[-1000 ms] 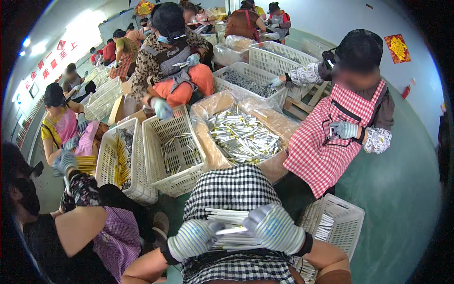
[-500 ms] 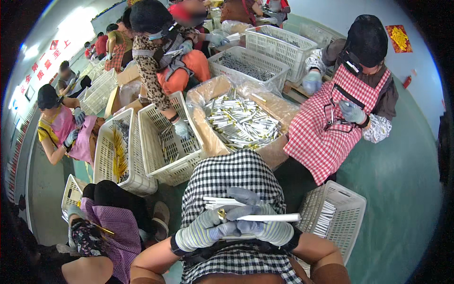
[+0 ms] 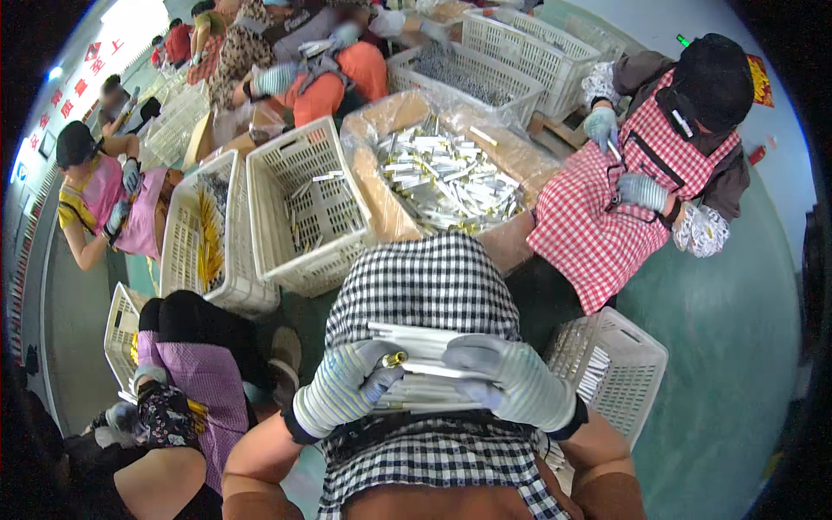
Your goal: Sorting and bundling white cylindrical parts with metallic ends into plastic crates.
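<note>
Over my lap lies a bundle of slim white tubes point(image 3: 420, 338), several side by side. My left hand point(image 3: 342, 390), in a grey and white striped glove, closes round their left ends. A gold-coloured metal end point(image 3: 394, 359) pokes out between its thumb and fingers. My right hand point(image 3: 524, 381), gloved alike, pinches the right part of the bundle between thumb and fingers. The palms' undersides and some tube ends are hidden. Beneath the tubes is my black and white checked apron point(image 3: 425, 277).
Ahead stands a plastic-lined carton point(image 3: 381, 186) heaped with white tubes. Left of it is a white crate point(image 3: 299, 147) with a few tubes; at my right, another crate point(image 3: 637, 381) holds more. A co-worker in a red checked apron point(image 3: 589, 217) sits right, another in purple point(image 3: 204, 381) left.
My hands have moved apart and now hold the bundle from both sides. The single tube that crossed in front of my right hand no longer stands out. My view has shifted slightly.
</note>
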`<state>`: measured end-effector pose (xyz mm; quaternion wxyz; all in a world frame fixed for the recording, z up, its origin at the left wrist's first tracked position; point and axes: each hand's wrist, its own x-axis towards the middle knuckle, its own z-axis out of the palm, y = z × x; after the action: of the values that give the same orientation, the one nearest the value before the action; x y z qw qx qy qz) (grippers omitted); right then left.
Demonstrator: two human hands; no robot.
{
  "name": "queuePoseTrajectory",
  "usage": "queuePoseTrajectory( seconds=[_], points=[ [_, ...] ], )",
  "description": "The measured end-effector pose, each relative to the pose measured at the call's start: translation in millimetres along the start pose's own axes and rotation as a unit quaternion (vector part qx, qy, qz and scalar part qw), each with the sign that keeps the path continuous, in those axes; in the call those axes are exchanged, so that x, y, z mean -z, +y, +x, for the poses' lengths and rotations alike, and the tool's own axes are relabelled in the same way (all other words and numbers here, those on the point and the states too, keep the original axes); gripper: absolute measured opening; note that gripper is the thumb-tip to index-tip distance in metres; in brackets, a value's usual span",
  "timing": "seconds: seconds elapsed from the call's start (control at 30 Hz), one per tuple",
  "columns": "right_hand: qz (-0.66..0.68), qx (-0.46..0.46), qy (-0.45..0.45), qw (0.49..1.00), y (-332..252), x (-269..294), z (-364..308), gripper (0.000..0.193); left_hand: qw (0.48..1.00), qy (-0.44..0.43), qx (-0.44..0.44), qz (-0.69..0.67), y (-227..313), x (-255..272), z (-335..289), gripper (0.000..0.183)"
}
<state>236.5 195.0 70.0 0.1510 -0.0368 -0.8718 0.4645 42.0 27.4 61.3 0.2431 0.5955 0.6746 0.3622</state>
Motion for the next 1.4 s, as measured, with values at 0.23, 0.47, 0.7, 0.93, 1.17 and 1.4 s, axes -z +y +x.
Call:
queuePoseTrajectory(
  seconds=[0.23, 0.47, 0.7, 0.93, 1.17, 1.4],
  points=[
    [-0.118, -0.072, 0.016, 0.990, -6.6, 30.7, -17.1, 0.023, 1.000, 0.016, -0.007, 0.010, 4.4, 16.6, -1.8, 0.033],
    [-0.189, -0.021, 0.019, 0.982, -25.7, 33.1, -16.9, 0.024, 0.998, -0.064, -0.011, 0.024, 0.7, 16.6, -13.7, 0.036],
    [-0.171, -0.020, -0.052, 0.984, -33.0, 30.7, -22.9, 0.024, 0.994, -0.085, -0.032, 0.058, 6.6, 5.0, -27.2, 0.035],
    [-0.136, -0.010, -0.126, 0.983, -9.9, 2.8, -42.2, 0.020, 0.945, -0.230, -0.025, 0.230, 11.3, -3.9, -48.3, 0.029],
    [0.086, -0.236, -0.168, 0.953, -10.1, -14.5, -36.8, 0.025, 0.971, -0.154, -0.037, 0.177, -1.6, -23.2, -57.5, 0.026],
    [0.123, -0.275, -0.177, 0.937, -3.8, -22.0, -40.8, 0.028, 0.956, -0.182, -0.050, 0.223, 9.7, -12.8, -47.7, 0.025]
  ],
)
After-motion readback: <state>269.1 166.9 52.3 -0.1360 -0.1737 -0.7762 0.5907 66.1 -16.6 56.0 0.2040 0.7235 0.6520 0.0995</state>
